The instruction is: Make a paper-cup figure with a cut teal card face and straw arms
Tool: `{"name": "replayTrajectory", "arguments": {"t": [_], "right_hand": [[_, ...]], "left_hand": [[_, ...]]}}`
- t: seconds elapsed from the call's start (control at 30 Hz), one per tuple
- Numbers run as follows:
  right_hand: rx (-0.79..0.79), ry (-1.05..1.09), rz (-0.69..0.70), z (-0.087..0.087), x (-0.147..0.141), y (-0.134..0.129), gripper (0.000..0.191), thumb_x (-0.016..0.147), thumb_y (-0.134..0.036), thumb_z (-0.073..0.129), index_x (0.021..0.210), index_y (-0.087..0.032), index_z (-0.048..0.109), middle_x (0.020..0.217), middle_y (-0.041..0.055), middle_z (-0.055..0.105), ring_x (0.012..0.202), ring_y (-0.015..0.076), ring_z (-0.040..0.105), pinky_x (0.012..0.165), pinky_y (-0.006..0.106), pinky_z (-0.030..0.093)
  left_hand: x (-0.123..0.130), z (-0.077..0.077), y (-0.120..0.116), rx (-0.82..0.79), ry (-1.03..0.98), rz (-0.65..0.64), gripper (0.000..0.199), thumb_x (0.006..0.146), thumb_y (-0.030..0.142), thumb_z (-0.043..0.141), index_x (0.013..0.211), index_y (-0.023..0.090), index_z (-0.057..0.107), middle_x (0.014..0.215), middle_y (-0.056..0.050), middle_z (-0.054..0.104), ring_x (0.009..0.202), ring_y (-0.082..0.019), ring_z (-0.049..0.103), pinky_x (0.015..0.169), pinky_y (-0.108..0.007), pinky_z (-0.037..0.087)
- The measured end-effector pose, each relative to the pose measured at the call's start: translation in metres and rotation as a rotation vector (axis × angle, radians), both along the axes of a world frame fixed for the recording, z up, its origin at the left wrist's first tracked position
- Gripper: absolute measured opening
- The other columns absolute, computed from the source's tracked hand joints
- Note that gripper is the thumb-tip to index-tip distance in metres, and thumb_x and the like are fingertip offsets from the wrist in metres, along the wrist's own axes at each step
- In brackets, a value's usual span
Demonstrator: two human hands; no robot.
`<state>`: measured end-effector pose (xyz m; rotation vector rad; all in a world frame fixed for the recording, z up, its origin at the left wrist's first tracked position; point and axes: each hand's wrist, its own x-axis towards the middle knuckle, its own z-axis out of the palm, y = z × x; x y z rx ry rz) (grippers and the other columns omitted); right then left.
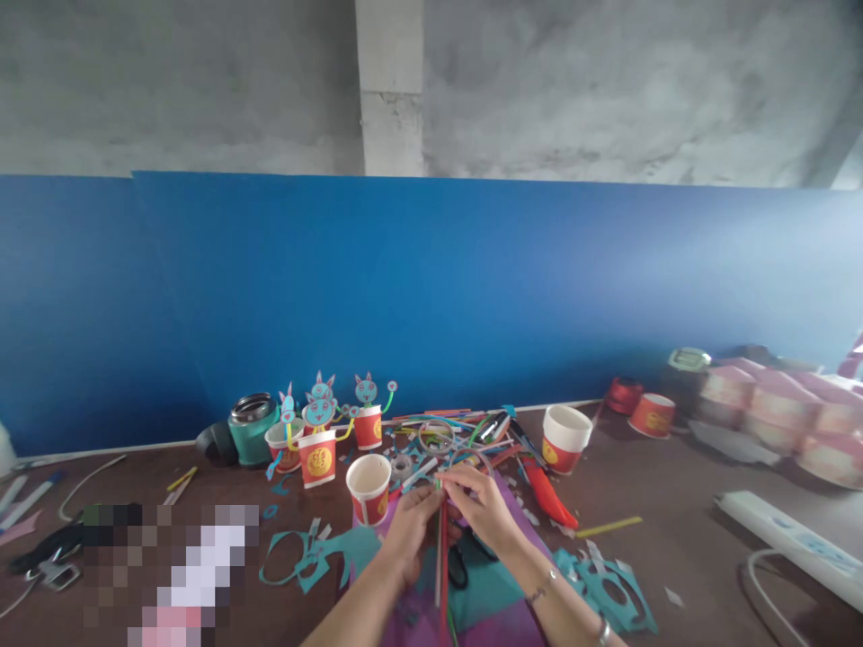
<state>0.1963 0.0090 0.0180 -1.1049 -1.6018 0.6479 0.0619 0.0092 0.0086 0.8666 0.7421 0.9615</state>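
Observation:
My left hand [416, 523] and my right hand [477, 503] meet over the middle of the table, their fingertips pinched close together. Between them run several long thin straws, among them a red straw [443, 575] and a white straw [438, 566], reaching down toward me. A small green bit shows at the fingertips. Beneath the hands lie teal paper [482, 593], a purple sheet [526, 629] and dark-handled scissors [459, 568], partly hidden. Just left of my left hand stands a red and white paper cup [369, 490].
Paper cups with teal cat-faced figures [318, 454] stand at back left beside a teal flask [253, 431]. Straws and scraps [438, 436] are heaped behind my hands. Right are stacked cups [564, 440], a red-orange pointed object [547, 494], a power strip [796, 539] and cut teal paper [610, 589].

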Motion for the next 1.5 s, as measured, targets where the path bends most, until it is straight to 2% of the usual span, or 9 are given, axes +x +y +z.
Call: {"name": "replayTrajectory", "arguments": {"t": [0.23, 0.53, 0.7, 0.83, 1.0, 1.13, 1.3, 1.4, 1.5], "right_hand": [[-0.027, -0.053, 0.031, 0.002, 0.001, -0.001, 0.025, 0.081, -0.033, 0.056, 0.088, -0.021, 0.077, 0.083, 0.0094, 0.072, 0.082, 0.0236, 0.064, 0.076, 0.035, 0.049], [-0.109, 0.075, 0.098, -0.001, 0.0, 0.003, 0.032, 0.078, -0.042, 0.058, 0.089, -0.017, 0.076, 0.085, 0.0094, 0.07, 0.083, 0.023, 0.062, 0.078, 0.035, 0.047], [-0.311, 0.261, 0.055, 0.0, -0.001, 0.003, 0.037, 0.071, -0.049, 0.065, 0.08, -0.014, 0.075, 0.06, 0.0017, 0.062, 0.058, 0.0147, 0.053, 0.057, 0.027, 0.041], [-0.385, 0.257, 0.095, 0.005, 0.002, 0.001, 0.034, 0.066, -0.045, 0.07, 0.058, -0.013, 0.07, 0.049, -0.002, 0.053, 0.05, 0.0105, 0.044, 0.051, 0.024, 0.033], [-0.475, 0.198, 0.071, 0.004, 0.01, 0.004, 0.029, 0.059, -0.04, 0.075, 0.06, -0.011, 0.073, 0.05, -0.0007, 0.056, 0.05, 0.0103, 0.043, 0.052, 0.024, 0.032], [-0.469, 0.193, 0.049, 0.002, 0.014, 0.007, 0.032, 0.062, -0.042, 0.072, 0.056, -0.011, 0.071, 0.048, 0.0003, 0.055, 0.049, 0.0099, 0.043, 0.051, 0.024, 0.032], [-0.439, 0.187, 0.005, 0.004, 0.015, 0.007, 0.026, 0.058, -0.038, 0.076, 0.059, -0.012, 0.072, 0.054, 0.0006, 0.058, 0.053, 0.011, 0.046, 0.053, 0.024, 0.034], [-0.429, 0.179, 0.005, 0.003, 0.014, 0.007, 0.027, 0.058, -0.037, 0.076, 0.055, -0.011, 0.07, 0.048, -0.0014, 0.054, 0.05, 0.0098, 0.043, 0.052, 0.024, 0.033], [-0.423, 0.177, 0.008, 0.001, 0.013, 0.01, 0.031, 0.056, -0.04, 0.077, 0.052, -0.011, 0.069, 0.044, -0.0023, 0.05, 0.047, 0.0092, 0.04, 0.049, 0.024, 0.031]], "left_hand": [[-0.003, 0.001, 0.0, -0.074, 0.008, -0.042, 0.033, 0.06, 0.045, 0.076, 0.072, 0.017, 0.064, 0.06, -0.003, 0.065, 0.043, -0.012, 0.055, 0.048, -0.025, 0.038], [-0.004, -0.004, 0.004, -0.06, -0.034, -0.044, 0.03, 0.062, 0.042, 0.076, 0.069, 0.015, 0.064, 0.059, -0.004, 0.066, 0.046, -0.013, 0.058, 0.048, -0.023, 0.04], [-0.005, 0.002, 0.002, -0.034, 0.023, -0.066, 0.031, 0.062, 0.043, 0.076, 0.07, 0.015, 0.065, 0.062, -0.006, 0.069, 0.046, -0.014, 0.059, 0.047, -0.023, 0.04], [-0.006, 0.002, 0.003, -0.016, 0.086, -0.13, 0.033, 0.063, 0.043, 0.076, 0.074, 0.013, 0.067, 0.063, -0.008, 0.069, 0.046, -0.014, 0.059, 0.046, -0.024, 0.04], [-0.008, -0.006, 0.009, -0.064, 0.141, -0.221, 0.038, 0.062, 0.042, 0.077, 0.078, 0.008, 0.067, 0.063, -0.009, 0.069, 0.047, -0.015, 0.061, 0.047, -0.023, 0.042], [-0.008, -0.008, 0.009, -0.112, 0.111, -0.315, 0.04, 0.071, 0.044, 0.068, 0.086, 0.007, 0.065, 0.064, -0.009, 0.069, 0.049, -0.013, 0.061, 0.048, -0.022, 0.042], [-0.007, -0.011, 0.008, -0.166, 0.105, -0.42, 0.033, 0.069, 0.032, 0.071, 0.09, 0.009, 0.061, 0.068, -0.009, 0.07, 0.052, -0.015, 0.064, 0.05, -0.024, 0.043], [-0.005, -0.013, 0.008, -0.119, 0.148, -0.383, 0.035, 0.068, 0.034, 0.071, 0.09, 0.01, 0.06, 0.068, -0.006, 0.068, 0.044, -0.012, 0.058, 0.043, -0.022, 0.036], [-0.003, -0.01, 0.007, -0.095, 0.188, -0.337, 0.036, 0.072, 0.043, 0.066, 0.089, 0.013, 0.058, 0.058, 0.001, 0.061, 0.034, -0.006, 0.042, 0.038, -0.021, 0.022]]}}
